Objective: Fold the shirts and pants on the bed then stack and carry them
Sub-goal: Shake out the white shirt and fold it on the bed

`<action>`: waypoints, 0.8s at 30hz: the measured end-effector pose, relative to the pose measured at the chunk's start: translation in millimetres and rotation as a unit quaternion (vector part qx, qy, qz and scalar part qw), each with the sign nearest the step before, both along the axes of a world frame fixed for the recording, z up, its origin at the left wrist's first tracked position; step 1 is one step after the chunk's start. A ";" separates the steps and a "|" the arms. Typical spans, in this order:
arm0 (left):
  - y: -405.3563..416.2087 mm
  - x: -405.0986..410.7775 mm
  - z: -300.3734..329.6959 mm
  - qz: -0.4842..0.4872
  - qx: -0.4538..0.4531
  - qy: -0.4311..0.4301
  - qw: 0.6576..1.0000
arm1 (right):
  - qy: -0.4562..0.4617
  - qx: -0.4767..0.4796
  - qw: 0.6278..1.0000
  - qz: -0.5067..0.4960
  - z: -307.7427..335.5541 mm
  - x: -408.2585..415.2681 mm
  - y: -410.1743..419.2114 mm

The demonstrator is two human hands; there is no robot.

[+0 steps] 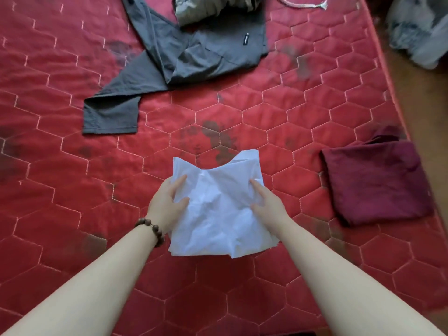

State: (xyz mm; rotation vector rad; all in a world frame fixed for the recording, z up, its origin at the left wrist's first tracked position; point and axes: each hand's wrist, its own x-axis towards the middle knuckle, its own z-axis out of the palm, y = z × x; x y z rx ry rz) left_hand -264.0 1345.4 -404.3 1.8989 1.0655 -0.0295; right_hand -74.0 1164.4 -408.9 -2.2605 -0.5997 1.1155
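From the head view, I hold the crumpled white cotton shirt (218, 207), already folded down to a rough square, near me at the middle of the red quilted bed (60, 178). My left hand (167, 204) has its grip on the shirt's left edge, thumb on top and fingers curled beneath; my right hand (266, 202) has its grip on the right edge in the same way. Whether the cloth is lifted clear of the bed or rests on it, I cannot tell.

I judge this shirt's folding about finished and the stacking step in hand. The folded maroon cloth square (378, 183) lies to the right, well apart from the white one, so the next move calls for carrying the bundle rightward with both edges held level, so the folds do not spill, and setting it down squarely on top.

The maroon square sits close to the bed's right edge, with floor beyond, so I should not overshoot. Far from me lie the unfolded dark grey pants (174, 57) and a bunched olive-grey garment (206, 8), not yet done. Open red quilt between gives room.
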 end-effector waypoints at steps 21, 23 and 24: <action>-268.5 359.7 -6.4 0.006 0.065 -0.072 0.995 | -0.105 0.038 0.994 0.016 17.6 369.2 -268.3; -277.8 373.9 -12.3 -0.006 0.078 -0.070 0.994 | -0.110 0.038 0.993 0.004 9.2 382.4 -280.3; -282.1 379.3 -15.9 -0.008 0.080 -0.065 0.995 | -0.113 0.038 0.993 -0.002 4.9 387.8 -285.5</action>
